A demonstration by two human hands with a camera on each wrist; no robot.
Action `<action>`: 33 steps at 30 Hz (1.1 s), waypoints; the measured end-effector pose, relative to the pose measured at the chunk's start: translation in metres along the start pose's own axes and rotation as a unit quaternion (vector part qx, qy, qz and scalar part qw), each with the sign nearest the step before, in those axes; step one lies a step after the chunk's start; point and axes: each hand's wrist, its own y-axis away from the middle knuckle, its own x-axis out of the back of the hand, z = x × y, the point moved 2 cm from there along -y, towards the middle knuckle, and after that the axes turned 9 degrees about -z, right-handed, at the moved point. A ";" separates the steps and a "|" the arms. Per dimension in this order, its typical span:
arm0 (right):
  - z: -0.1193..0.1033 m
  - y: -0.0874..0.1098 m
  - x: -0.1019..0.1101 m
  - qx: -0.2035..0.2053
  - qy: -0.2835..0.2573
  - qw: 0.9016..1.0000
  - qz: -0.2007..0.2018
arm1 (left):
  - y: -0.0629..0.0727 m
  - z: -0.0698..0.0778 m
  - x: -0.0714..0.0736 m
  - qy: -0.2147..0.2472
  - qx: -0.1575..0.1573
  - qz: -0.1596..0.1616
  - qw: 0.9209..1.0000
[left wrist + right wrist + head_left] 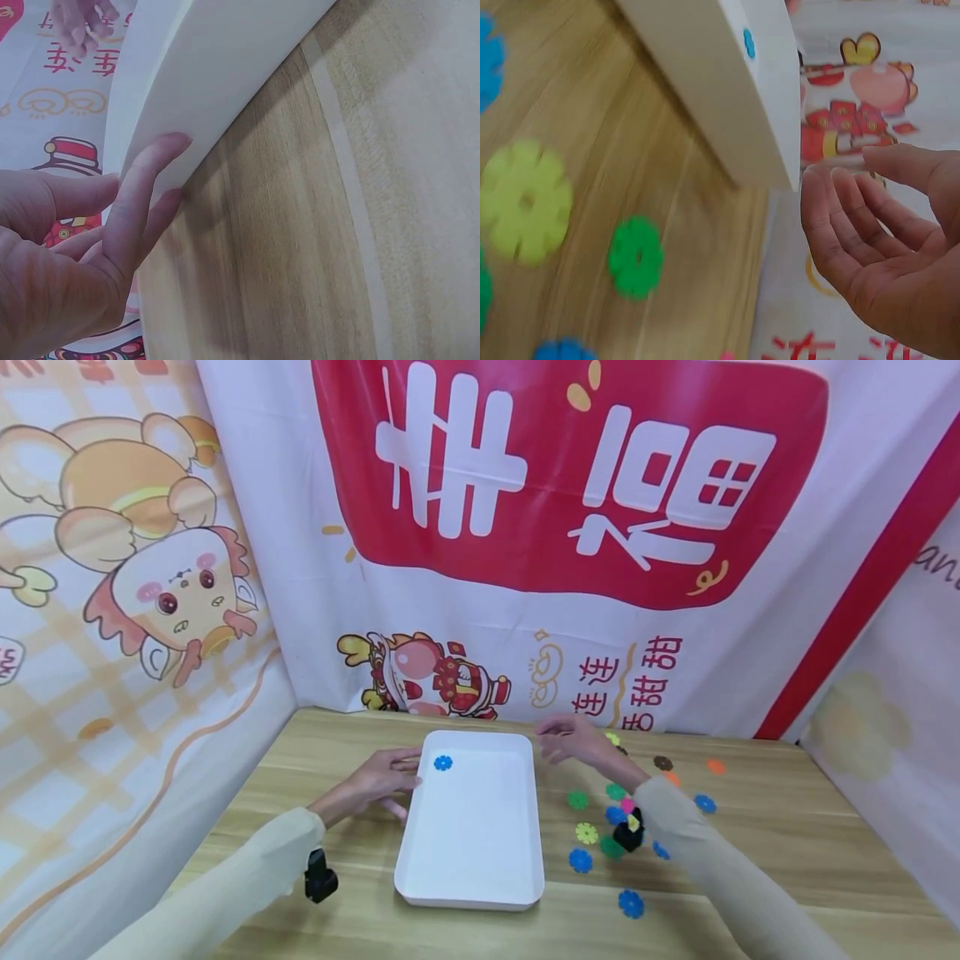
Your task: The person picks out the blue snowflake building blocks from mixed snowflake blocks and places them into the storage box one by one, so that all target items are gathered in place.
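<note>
A white rectangular tray stands on the table with one blue notched disc lying inside near its far left corner. My left hand is at the tray's left side, with fingertips against the outer wall. My right hand hovers just beyond the tray's far right corner, apart from its rim. In the right wrist view that hand has loosely bent fingers, thumb near the fingertips, and nothing shows between them.
Several notched plastic discs are scattered right of the tray, among them a yellow one, a green one and a blue one. Some lie under the right forearm. A printed cloth hangs behind the table.
</note>
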 end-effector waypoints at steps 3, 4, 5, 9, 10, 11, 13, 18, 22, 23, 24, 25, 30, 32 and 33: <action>0.009 0.017 0.019 0.002 0.026 1.000 0.014 | 0.000 -0.002 0.000 0.006 0.001 -0.001 1.000; 0.013 0.022 0.026 0.002 0.033 0.999 0.018 | 0.000 -0.002 0.000 0.007 0.003 0.000 1.000; 0.016 0.028 0.032 0.004 0.039 0.999 0.019 | 0.000 -0.002 0.000 0.010 0.004 0.002 1.000; 0.032 0.048 0.052 0.004 0.060 0.998 0.023 | 0.000 -0.003 0.001 0.007 0.009 0.003 1.000; 0.036 0.052 0.057 0.007 0.063 0.998 0.020 | 0.000 -0.003 0.001 0.008 0.010 0.005 1.000; 0.039 0.057 0.061 0.006 0.071 0.997 0.019 | 0.000 -0.003 0.000 0.008 0.011 0.005 1.000; 0.047 0.067 0.070 0.001 0.085 0.996 0.017 | -0.001 -0.002 0.000 0.007 0.012 0.006 1.000; 0.066 0.093 0.094 -0.015 0.149 0.988 0.026 | 0.000 -0.002 -0.001 0.005 0.011 0.004 1.000; 0.083 0.112 0.115 -0.035 0.173 0.983 0.041 | 0.002 -0.001 -0.001 0.010 0.008 0.000 1.000; 0.088 0.117 0.120 -0.044 0.176 0.982 0.045 | 0.002 -0.001 -0.002 0.011 0.007 -0.001 1.000; 0.092 0.122 0.125 -0.050 0.176 0.982 0.050 | 0.002 -0.001 -0.002 0.011 0.005 -0.001 1.000; 0.097 0.127 0.131 -0.058 0.186 0.979 0.053 | 0.002 -0.001 -0.002 0.009 0.002 -0.002 1.000; 0.119 0.150 0.151 -0.059 0.210 0.975 0.047 | 0.001 -0.003 -0.001 0.010 0.000 0.001 1.000; 0.127 0.157 0.156 -0.046 0.217 0.974 0.038 | 0.001 -0.004 0.000 0.011 0.001 0.001 1.000; 0.131 0.160 0.158 -0.044 0.221 0.974 0.034 | 0.001 -0.004 0.001 0.012 0.002 0.001 1.000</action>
